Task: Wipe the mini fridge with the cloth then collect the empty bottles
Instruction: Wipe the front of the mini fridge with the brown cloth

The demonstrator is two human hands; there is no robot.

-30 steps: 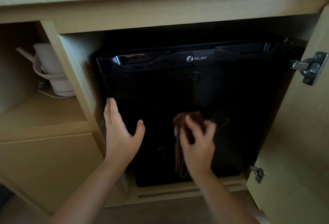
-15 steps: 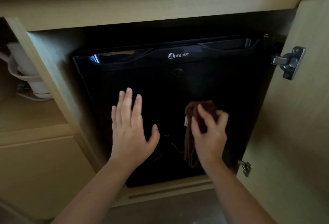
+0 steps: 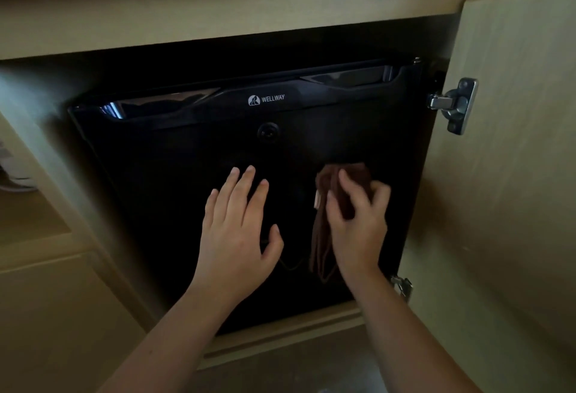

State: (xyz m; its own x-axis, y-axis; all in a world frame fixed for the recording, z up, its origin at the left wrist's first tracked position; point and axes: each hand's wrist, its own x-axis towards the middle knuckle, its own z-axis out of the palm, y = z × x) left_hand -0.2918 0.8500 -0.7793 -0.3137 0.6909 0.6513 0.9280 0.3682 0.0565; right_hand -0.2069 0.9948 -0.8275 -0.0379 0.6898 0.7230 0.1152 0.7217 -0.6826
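The black mini fridge [image 3: 187, 174] sits closed inside a pale wooden cabinet [image 3: 218, 9], its glossy door bearing a white WELLWAY logo [image 3: 266, 99] above a round lock [image 3: 268, 132]. The door is so dark that its lower edge and sides melt into shadow. The brown cloth [image 3: 335, 180] is pressed against the door right of centre, bunched under the right hand [image 3: 357, 221], whose grip is closed on it with curled fingers; its loose end hangs down, partly hidden behind the wrist. The left hand [image 3: 240, 224] is open and flat, holding nothing, on or just off the door beside the cloth. Half a second ago both hands were lower in the frame, and the white items on the left shelf [image 3: 28, 221] are now almost cut off. The open cabinet door [image 3: 514, 143] stands at right on a metal hinge [image 3: 455, 105].
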